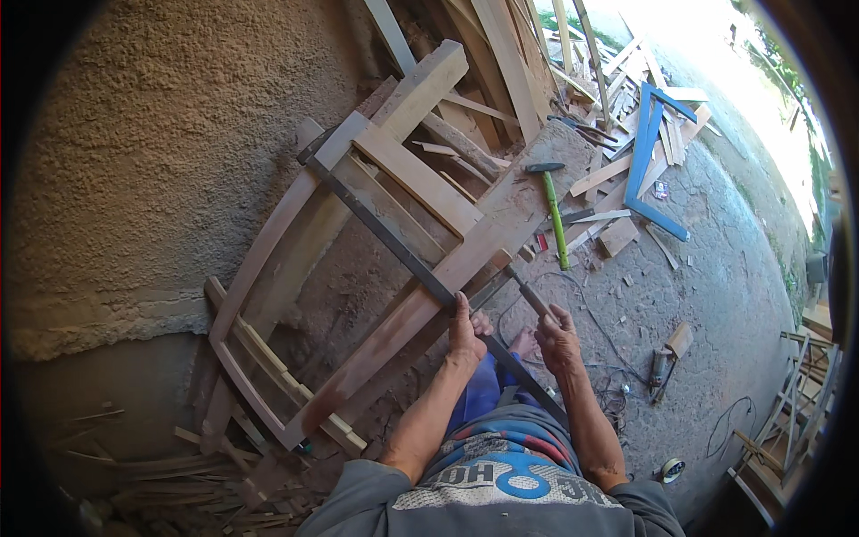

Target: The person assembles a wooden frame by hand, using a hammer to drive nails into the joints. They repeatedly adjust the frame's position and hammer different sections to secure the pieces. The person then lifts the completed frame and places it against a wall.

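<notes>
A long dark metal bar clamp [383, 234] lies across a wooden frame [380, 362] with curved side rails. Its far end hooks over the frame's far rail, near the wall. My left hand [467, 333] is closed around the clamp's bar beside the near rail. Closed too is my right hand [560, 342], wrapped around the clamp's screw handle [535, 298]. A small wood block [501, 259] sits by the screw end, against the near rail. The bar's loose end runs past my left hand toward my lap.
A green-handled hammer [555, 215] rests on the workbench [559, 148] to the right. Beyond lie blue angled metal bars [640, 166] and scrap wood [617, 72]. On the floor are a power tool [660, 369] and cables [591, 313]. A rough wall [161, 161] stands left.
</notes>
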A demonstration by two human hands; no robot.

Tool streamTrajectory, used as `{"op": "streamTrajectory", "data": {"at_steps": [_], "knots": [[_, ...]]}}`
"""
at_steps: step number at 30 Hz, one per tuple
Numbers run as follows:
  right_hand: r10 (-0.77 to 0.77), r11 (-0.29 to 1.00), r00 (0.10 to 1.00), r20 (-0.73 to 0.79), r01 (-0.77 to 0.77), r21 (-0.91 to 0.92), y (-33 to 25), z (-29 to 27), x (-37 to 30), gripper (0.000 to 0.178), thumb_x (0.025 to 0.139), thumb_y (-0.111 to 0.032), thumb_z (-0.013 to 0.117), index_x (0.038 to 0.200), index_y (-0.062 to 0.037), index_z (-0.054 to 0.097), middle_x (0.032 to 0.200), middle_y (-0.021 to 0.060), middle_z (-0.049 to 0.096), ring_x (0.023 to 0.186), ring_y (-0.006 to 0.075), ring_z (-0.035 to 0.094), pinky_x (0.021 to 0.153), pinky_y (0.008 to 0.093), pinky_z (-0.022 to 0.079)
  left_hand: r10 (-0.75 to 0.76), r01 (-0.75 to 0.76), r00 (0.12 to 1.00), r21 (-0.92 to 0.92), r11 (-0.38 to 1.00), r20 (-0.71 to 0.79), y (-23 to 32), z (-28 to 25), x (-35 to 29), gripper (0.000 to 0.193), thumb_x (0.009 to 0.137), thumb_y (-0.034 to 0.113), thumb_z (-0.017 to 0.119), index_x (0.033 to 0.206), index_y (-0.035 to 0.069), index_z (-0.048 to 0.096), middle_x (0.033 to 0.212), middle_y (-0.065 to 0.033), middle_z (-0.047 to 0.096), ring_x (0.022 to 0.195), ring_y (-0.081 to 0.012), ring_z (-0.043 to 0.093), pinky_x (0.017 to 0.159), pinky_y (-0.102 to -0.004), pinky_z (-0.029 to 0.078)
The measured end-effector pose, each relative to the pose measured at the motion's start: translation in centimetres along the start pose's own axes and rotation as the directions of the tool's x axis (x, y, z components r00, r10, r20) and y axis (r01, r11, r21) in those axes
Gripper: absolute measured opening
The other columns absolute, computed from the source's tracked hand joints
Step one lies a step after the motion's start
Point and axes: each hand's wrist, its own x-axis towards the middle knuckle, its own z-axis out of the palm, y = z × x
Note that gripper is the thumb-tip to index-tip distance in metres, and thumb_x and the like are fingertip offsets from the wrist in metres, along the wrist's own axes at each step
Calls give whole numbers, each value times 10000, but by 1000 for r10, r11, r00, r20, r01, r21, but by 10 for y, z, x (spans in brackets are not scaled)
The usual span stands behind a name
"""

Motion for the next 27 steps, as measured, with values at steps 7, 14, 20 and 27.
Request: {"op": "streamTrajectory", "data": {"at_steps": [7, 14, 20, 27], "knots": [[282, 851, 951, -130, -310, -424, -17, 53, -54, 286, 1034, -291, 599, 1197, -61, 643, 1004, 62, 653, 800, 146, 621, 661, 306, 496, 24, -24, 1000, 3, 1000, -1, 2, 0, -4, 602, 823, 678, 743, 846, 166, 427, 569, 70, 311, 483, -68, 321, 472, -257, 322], [549, 473, 820, 163, -145, -869, -26, 57, -70, 435, 979, -482, 639, 870, -63, 606, 701, -6, 546, 662, 116, 516, 612, 300, 414, -67, 64, 997, -51, 997, -47, 10, 10, -9, 579, 813, 632, 788, 961, 165, 478, 563, 43, 393, 481, -94, 386, 488, -278, 366], [483, 460, 851, 208, -45, -887, -32, 66, -78, 492, 975, -531, 612, 913, -43, 630, 735, -19, 562, 686, 109, 509, 617, 314, 402, -3, 4, 998, 19, 1000, -57, 15, 19, -19, 571, 803, 626, 803, 916, 156, 497, 564, 68, 334, 473, -79, 360, 464, -260, 338], [-27, 789, 999, -19, 10, -615, -17, 44, -73, 509, 976, -258, 696, 1377, -23, 487, 1161, 139, 600, 927, 195, 652, 819, 326, 541, 32, -27, 997, 78, 997, -69, 10, 9, -12, 605, 805, 637, 794, 802, 165, 416, 586, 74, 307, 491, -72, 333, 448, -266, 318]]}}
